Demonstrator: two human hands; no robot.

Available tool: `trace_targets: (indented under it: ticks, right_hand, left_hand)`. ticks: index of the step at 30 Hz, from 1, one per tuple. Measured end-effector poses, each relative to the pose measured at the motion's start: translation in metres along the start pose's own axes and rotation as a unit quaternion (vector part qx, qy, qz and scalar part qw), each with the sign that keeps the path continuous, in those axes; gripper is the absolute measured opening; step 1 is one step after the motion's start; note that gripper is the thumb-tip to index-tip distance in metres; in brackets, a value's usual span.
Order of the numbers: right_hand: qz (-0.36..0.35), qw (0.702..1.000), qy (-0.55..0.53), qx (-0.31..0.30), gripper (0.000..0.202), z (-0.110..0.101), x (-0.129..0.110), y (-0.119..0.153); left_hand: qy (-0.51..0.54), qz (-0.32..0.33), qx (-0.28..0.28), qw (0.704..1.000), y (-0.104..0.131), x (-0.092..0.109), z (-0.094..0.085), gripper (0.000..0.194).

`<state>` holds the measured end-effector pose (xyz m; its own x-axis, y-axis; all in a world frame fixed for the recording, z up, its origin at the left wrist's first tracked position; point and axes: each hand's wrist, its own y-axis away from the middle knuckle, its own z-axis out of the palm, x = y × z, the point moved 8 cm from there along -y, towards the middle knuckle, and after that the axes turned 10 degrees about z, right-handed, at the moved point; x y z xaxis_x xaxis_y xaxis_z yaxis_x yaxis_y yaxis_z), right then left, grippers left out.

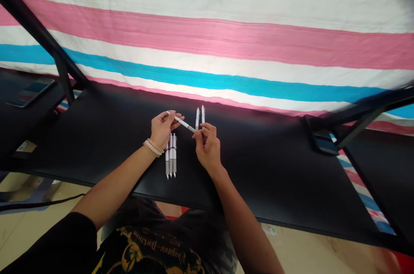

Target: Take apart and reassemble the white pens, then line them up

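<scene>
A white pen with a grey grip is held slantwise above the black table, between both hands. My left hand, with a beaded band on its wrist, pinches the pen's upper left end. At the grey lower end, the fingertips of my right hand close on it. Below my left hand lie three similar pens side by side, tips toward me, their upper parts partly covered by the hand. Two more white pens lie just beyond my right hand, which hides their lower parts.
The black table runs across the view, its front edge close to my body. Behind it hangs a striped pink, white and blue sheet. Black metal struts rise at the left and right. A dark flat phone-like device lies far left.
</scene>
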<state>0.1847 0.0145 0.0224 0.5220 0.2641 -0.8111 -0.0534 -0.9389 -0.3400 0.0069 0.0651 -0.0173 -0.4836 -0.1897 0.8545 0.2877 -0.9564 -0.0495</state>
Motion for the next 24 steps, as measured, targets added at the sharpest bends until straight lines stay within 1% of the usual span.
trace_targets:
  ticks: [2,5,8,11,13,15,17,20,22,24]
  right_hand:
    - [-0.003,1.0,0.005,0.001,0.031,0.0,-0.001,0.0]
    - [-0.005,1.0,0.011,-0.012,0.026,0.002,-0.002,0.001]
    - [-0.003,1.0,0.006,-0.007,0.028,0.001,-0.002,0.001]
    - [0.009,0.999,0.002,-0.041,0.021,0.006,0.001,0.001]
    - [0.022,0.998,-0.003,-0.059,0.022,0.009,0.004,0.001]
    - [0.014,0.997,-0.004,-0.071,0.023,0.01,0.003,0.001]
    - [0.003,0.996,0.003,-0.089,0.021,0.012,0.001,0.002]
    - [0.01,0.994,0.008,-0.109,0.017,0.014,0.001,0.003]
    - [0.013,0.992,-0.004,-0.122,0.019,0.015,0.0,0.004]
    - [0.005,0.992,-0.021,-0.125,0.023,0.015,-0.005,0.005]
  left_hand:
    - [-0.002,-0.001,0.0,1.0,0.0,0.0,0.0,0.03]
    - [-0.005,0.0,-0.005,1.0,0.0,0.0,0.0,0.032]
    - [-0.005,0.002,-0.011,1.0,0.0,-0.001,0.001,0.033]
    - [-0.006,-0.003,-0.015,1.0,0.0,-0.002,0.001,0.033]
    - [-0.006,-0.006,-0.015,1.0,0.0,-0.002,0.001,0.032]
    - [-0.004,-0.006,-0.015,1.0,0.0,-0.001,0.0,0.031]
    - [-0.003,-0.008,-0.016,1.0,0.0,0.0,0.0,0.03]
    - [0.002,-0.017,-0.022,1.0,0.0,0.0,0.002,0.028]
    - [0.021,-0.028,-0.031,0.999,0.0,0.002,0.004,0.026]
    - [0.058,-0.057,-0.048,0.996,0.0,0.003,0.009,0.021]
